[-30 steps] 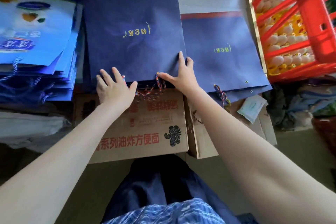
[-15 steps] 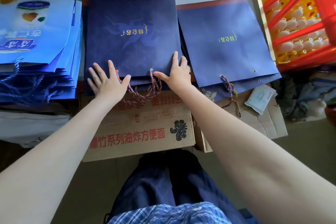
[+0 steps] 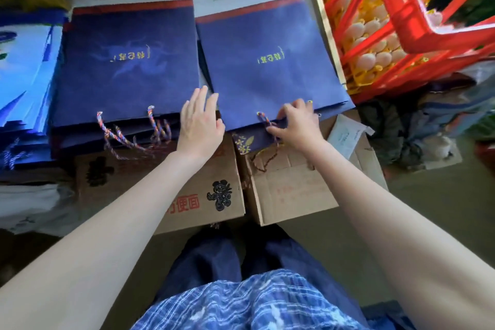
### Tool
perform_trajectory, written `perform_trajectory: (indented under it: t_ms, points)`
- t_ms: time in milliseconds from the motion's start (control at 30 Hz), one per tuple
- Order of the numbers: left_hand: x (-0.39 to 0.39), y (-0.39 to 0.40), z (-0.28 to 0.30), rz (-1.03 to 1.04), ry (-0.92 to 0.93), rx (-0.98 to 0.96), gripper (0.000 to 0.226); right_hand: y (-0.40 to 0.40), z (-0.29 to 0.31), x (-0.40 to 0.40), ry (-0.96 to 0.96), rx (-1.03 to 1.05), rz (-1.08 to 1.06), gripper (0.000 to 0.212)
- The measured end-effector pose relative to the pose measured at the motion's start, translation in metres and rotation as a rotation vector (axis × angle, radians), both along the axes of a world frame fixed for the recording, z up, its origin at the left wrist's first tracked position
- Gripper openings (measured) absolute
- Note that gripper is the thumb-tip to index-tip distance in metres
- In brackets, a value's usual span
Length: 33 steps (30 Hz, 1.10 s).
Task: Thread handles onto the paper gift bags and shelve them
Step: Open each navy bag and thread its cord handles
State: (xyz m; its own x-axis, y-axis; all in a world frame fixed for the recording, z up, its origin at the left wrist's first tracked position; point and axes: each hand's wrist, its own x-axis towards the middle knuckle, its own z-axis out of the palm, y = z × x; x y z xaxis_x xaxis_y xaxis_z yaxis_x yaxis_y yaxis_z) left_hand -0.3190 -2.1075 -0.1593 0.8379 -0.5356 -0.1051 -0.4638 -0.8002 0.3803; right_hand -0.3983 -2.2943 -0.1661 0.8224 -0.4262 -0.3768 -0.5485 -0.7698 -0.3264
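Head view: a person's left hand [image 3: 200, 122] lies flat with fingers straight and close together, palm down at the gap between two stacks of navy paper bags, its fingertips touching the near corner of the right stack [image 3: 270, 61] and its heel just beside the left stack [image 3: 126, 67]; it holds nothing. Right hand [image 3: 297, 126] is curled at the near edge of the right stack, thumb and fingers pinching the top bag's edge beside a multicoloured cord [image 3: 265, 120] that hangs from a hole there; whether the fingers also grip the cord cannot be told. Both bare forearms stretch forward from the lower corners, the left angling inward to the right, the right angling inward to the left. Left stack's top bag carries a threaded cord handle [image 3: 128, 136] looping off its near edge. Both stacks rest on cardboard boxes [image 3: 203, 195]. A pile of light-blue bags [image 3: 24, 75] sits to the far left, and a red crate [image 3: 401, 21] of eggs [image 3: 375, 56] stands to the right.
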Motion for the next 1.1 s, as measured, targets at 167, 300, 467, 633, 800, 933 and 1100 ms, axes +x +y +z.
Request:
perform_trajectory:
  t_ms: [167, 300, 467, 633, 800, 933, 1100]
  points:
    - [-0.031, -0.048, -0.004, -0.142, -0.009, 0.104, 0.053, -0.008, 0.008, -0.017, -0.161, 0.337, -0.142, 0.015]
    - [-0.028, -0.074, -0.006, -0.115, -0.027, 0.271, 0.051, -0.016, 0.008, -0.025, -0.145, 0.397, -0.137, 0.02]
    - [-0.018, -0.078, -0.009, -0.196, -0.113, 0.475, 0.052, -0.009, -0.011, -0.015, -0.039, 0.055, 0.055, 0.023]
    - [-0.013, -0.071, -0.008, -0.264, -0.19, 0.39, 0.028, -0.027, 0.007, -0.021, -0.114, 0.224, -0.011, 0.019]
    - [0.002, -0.044, 0.016, -0.371, -0.398, 0.181, 0.023, -0.093, 0.062, -0.025, -0.113, -0.01, 0.099, 0.021]
    - [-0.002, -0.012, 0.022, -0.422, -0.499, 0.105, 0.006, -0.118, 0.11, -0.004, -0.262, -0.207, 0.068, 0.024]
    - [0.003, 0.029, 0.02, -0.289, -0.431, 0.278, 0.03, -0.12, 0.143, 0.015, -0.213, -0.175, 0.14, 0.016]
